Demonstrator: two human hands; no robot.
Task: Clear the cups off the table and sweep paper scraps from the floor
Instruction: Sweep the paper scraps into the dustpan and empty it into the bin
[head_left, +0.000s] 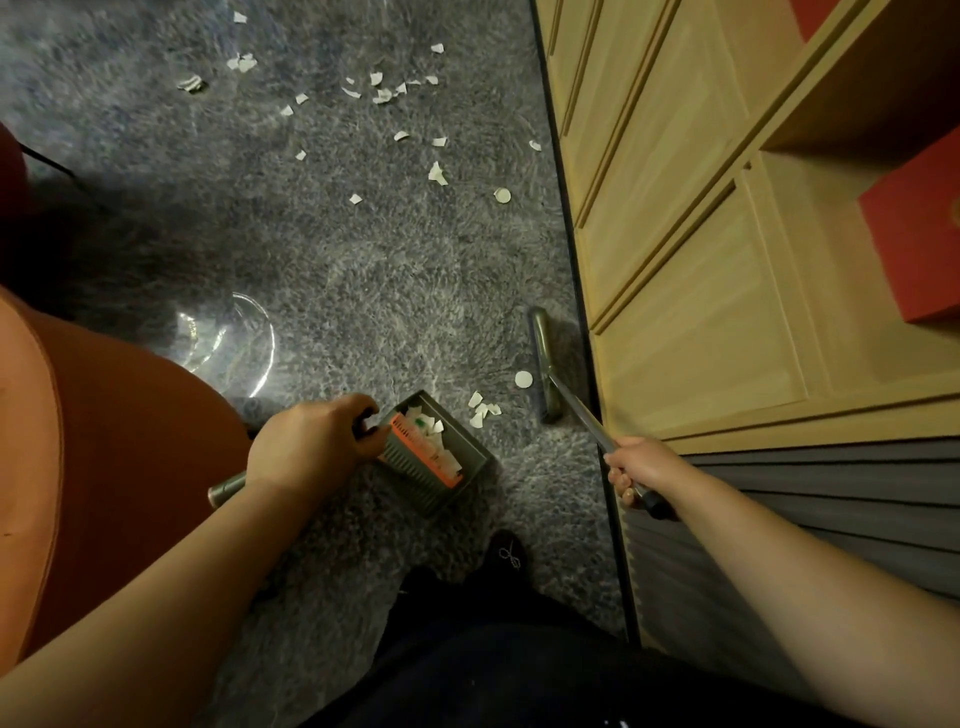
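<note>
My left hand (306, 441) grips the handle of a grey-green dustpan (467, 457) with an orange comb edge, set on the grey carpet and holding white paper scraps. My right hand (641, 467) grips the metal handle of a broom (545, 358), whose head rests on the carpet beside the wooden cabinet. A small cluster of scraps (483, 410) and a round paper disc (523, 379) lie between the broom head and the dustpan. Several more white scraps (387, 93) are scattered farther away across the carpet.
A wooden cabinet (675, 234) with drawers runs along the right, red boxes (919, 228) on its shelves. A clear glass table base (228, 338) and an orange seat (104, 441) stand at the left. My dark-clad legs and foot (506, 556) are below.
</note>
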